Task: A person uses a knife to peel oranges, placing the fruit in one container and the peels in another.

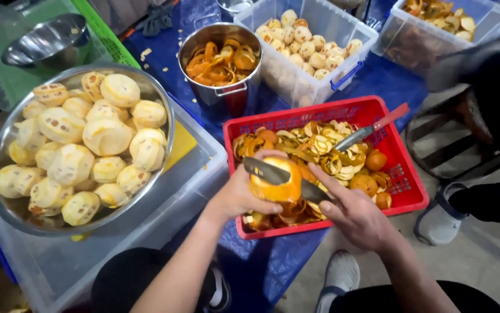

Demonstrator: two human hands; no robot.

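Observation:
My left hand [239, 194] grips an orange [275, 184] over the near edge of a red plastic basket [405, 181]. My right hand [355, 211] holds a dark-bladed knife [273, 173] whose blade lies across the top of the orange. The basket holds orange peels and a few unpeeled oranges [376, 160]. A second knife with a red handle [372, 128] rests on the peels at the basket's far side.
A large steel bowl [6, 139] of peeled oranges sits on a clear lidded bin at left. Behind are a steel pot of peels [221, 93], a clear tub of peeled fruit [296, 81] and another tub [412, 40]. Another person's dark-clothed legs and grey shoe [438, 220] are at right.

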